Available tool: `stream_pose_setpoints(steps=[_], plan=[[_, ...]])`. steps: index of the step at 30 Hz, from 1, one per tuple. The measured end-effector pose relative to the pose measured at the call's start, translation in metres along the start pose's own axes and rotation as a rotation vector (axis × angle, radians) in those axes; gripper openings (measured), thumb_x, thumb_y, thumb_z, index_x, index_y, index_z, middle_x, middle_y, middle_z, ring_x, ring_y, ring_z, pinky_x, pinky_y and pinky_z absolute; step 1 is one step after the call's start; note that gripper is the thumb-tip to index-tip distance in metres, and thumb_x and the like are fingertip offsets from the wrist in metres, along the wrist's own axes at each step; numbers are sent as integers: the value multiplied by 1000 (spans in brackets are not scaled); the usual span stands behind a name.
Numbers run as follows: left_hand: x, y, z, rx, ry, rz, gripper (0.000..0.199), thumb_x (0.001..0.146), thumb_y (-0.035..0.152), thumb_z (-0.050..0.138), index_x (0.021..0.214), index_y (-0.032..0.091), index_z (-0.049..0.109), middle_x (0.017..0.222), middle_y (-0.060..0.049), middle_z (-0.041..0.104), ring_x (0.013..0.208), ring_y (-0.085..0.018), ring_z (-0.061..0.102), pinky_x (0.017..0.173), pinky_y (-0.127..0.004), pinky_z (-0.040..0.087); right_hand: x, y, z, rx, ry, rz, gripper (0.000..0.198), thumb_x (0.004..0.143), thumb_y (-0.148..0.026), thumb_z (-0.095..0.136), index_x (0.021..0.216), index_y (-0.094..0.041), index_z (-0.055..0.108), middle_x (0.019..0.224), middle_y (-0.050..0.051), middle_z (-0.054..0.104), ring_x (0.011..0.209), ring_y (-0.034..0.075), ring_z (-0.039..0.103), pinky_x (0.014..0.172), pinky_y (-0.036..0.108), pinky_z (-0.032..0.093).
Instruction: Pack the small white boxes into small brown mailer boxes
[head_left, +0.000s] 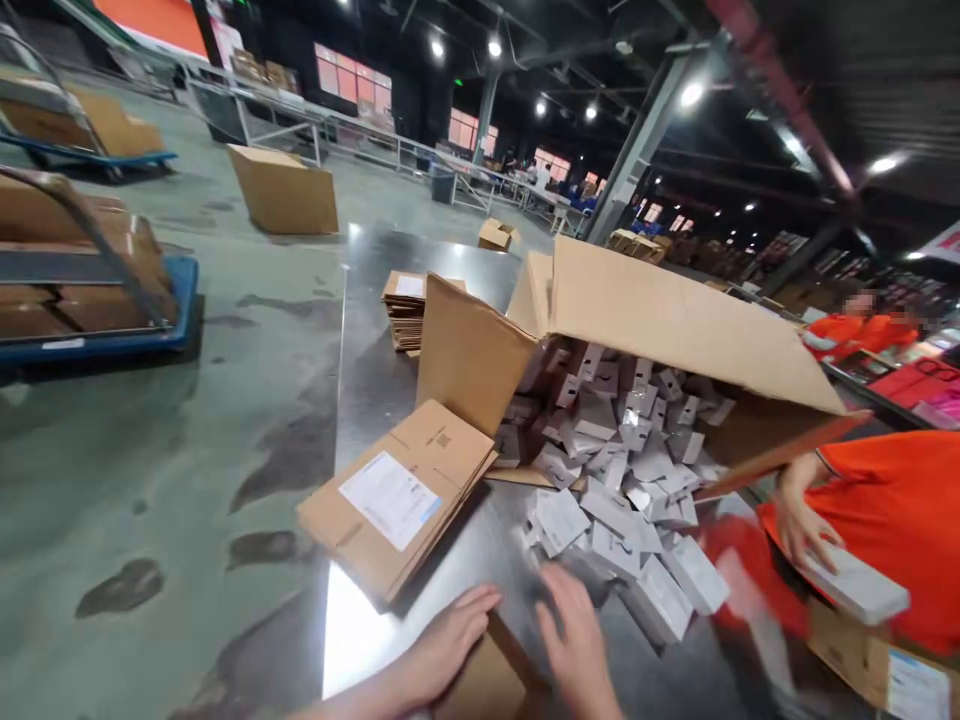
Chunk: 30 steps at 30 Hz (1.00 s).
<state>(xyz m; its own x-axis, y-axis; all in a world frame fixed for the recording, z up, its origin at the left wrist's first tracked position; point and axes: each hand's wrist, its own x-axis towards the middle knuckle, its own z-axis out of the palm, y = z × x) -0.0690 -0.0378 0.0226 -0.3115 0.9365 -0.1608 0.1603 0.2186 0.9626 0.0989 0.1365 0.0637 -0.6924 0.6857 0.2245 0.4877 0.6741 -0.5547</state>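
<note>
The left grip [454,640] has its fingers stretched out and close together at the edge of a smooth brown cardboard carton [484,685]; whether it pinches the board, I cannot tell; the right grip [576,640] is loosely curved, thumb apart from the fingers, holding nothing; the carton lies below and between the two. Ahead and left of the left grip sits a flat stack of folded cardboard [439,455], its top bearing a white paper label [390,500]; farther ahead, a pile of flattened cartons [406,328] shows layered edges; just ahead of the right grip, small white rectangular boxes [619,515], crisp-edged, spill from a large corrugated box [675,315] onto the shiny metal desk [367,400]; right of the right grip, a co-worker's hand [804,525] holds a longer white box [859,585], beside an orange garment [907,510].
</note>
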Motion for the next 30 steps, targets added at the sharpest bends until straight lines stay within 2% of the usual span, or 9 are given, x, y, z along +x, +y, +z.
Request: stream_pose_setpoints(steps=[4, 7, 9, 13, 16, 20, 23, 26, 30], plan=[[6, -18, 1, -8, -63, -35, 80, 99, 83, 35, 151, 31, 67, 166, -7, 54, 158, -34, 44, 135, -39, 27, 89, 33, -1, -264, -184, -98, 80, 79, 7, 34, 143, -21, 72, 154, 14, 63, 157, 36, 41, 132, 60, 25], [9, -27, 1, -53, -114, -49, 85, 96, 87, 37, 157, 32, 60, 170, -5, 47, 162, -36, 36, 137, -43, 22, 129, 38, 4, -234, -271, -139, 78, 72, 9, 44, 140, -17, 73, 153, 15, 63, 152, 35, 48, 132, 57, 24], [11, -26, 3, -99, -125, -32, 90, 97, 86, 39, 163, 27, 52, 172, -8, 44, 163, -39, 34, 138, -49, 19, 125, 32, 4, -218, -310, -139, 76, 67, 5, 55, 140, -8, 71, 149, 22, 65, 149, 37, 53, 133, 54, 24], [16, -18, 14, -279, -100, -88, 108, 95, 88, 41, 170, 10, 36, 169, -21, 46, 161, -41, 36, 138, -54, 19, 48, 1, -14, -150, -254, -73, 85, 80, -24, 68, 158, 2, 46, 152, 27, 59, 146, 39, 54, 126, 48, 42], [23, -14, 24, -413, -119, -169, 107, 91, 89, 46, 165, 11, 46, 165, -21, 52, 158, -41, 42, 137, -55, 25, -36, -28, -21, -52, -105, -90, 94, 91, -45, 71, 167, -13, 28, 146, 20, 64, 132, 35, 65, 109, 47, 60], [29, -12, 31, -347, -141, -157, 91, 94, 83, 41, 149, 13, 62, 152, -20, 64, 144, -37, 59, 130, -55, 41, -105, -41, 6, -269, -16, -171, 93, 93, -54, 75, 166, -17, 29, 138, 22, 68, 118, 40, 72, 94, 54, 66], [30, -8, 30, -232, -127, -102, 74, 102, 66, 34, 145, 15, 65, 156, -17, 63, 150, -32, 54, 133, -50, 37, -122, -22, 19, -356, 8, -211, 90, 90, -39, 76, 166, -19, 31, 155, 23, 58, 135, 46, 63, 99, 59, 64], [27, 2, 29, -25, -31, -52, 64, 103, 48, 36, 152, 13, 56, 157, -20, 59, 150, -33, 53, 132, -56, 36, -142, 15, 4, -351, -77, -111, 82, 94, -31, 69, 168, -25, 35, 171, 18, 41, 152, 44, 48, 111, 58, 58], [6, 18, 34, 251, 53, -31, 51, 102, 33, 33, 131, 5, 65, 124, -27, 71, 122, -40, 68, 113, -62, 51, -170, 50, -6, -211, -209, 131, 82, 96, -26, 62, 171, -17, 30, 175, 19, 32, 159, 35, 38, 121, 48, 52]])
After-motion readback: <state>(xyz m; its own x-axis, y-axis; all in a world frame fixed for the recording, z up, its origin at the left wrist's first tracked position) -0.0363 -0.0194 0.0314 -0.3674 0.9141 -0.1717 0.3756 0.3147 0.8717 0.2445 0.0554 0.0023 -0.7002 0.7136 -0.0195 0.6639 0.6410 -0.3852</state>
